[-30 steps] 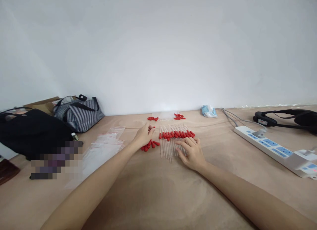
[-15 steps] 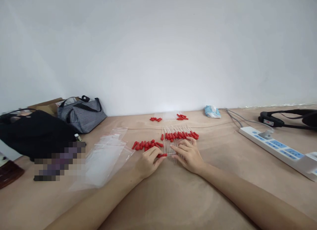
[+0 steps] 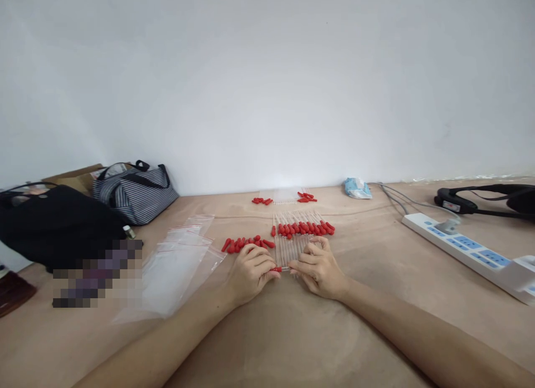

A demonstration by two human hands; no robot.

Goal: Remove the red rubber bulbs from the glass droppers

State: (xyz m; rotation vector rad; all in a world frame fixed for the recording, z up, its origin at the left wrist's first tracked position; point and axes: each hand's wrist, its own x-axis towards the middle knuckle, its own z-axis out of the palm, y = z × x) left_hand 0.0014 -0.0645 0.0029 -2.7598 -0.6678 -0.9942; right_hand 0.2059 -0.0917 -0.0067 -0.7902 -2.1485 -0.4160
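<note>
My left hand (image 3: pixel 249 275) is closed in a pinch on a red rubber dropper bulb (image 3: pixel 277 269). A thin glass tube (image 3: pixel 286 268) runs from the bulb's mouth into the closed fingers of my right hand (image 3: pixel 321 272). Whether the tube sits inside the bulb or only meets it, I cannot tell. Just beyond my fingers lies a row of bare glass tubes (image 3: pixel 288 248). Above them are several droppers with red bulbs (image 3: pixel 305 228), side by side, glass ends pointing away. Loose red bulbs (image 3: pixel 240 244) lie in a heap beyond my left hand.
Clear zip bags (image 3: pixel 173 271) are spread on the left. Behind them stand a black bag (image 3: pixel 71 226) and a striped bag (image 3: pixel 144 193). More red bulbs (image 3: pixel 262 200) lie by the wall. A tissue pack (image 3: pixel 357 188), power strip (image 3: pixel 460 243) and black headset (image 3: pixel 455 201) occupy the right.
Both hands have come slightly nearer to me with the bulb and tube. My right fingers have curled in and slid toward the bulb, so less of the tube shows.
</note>
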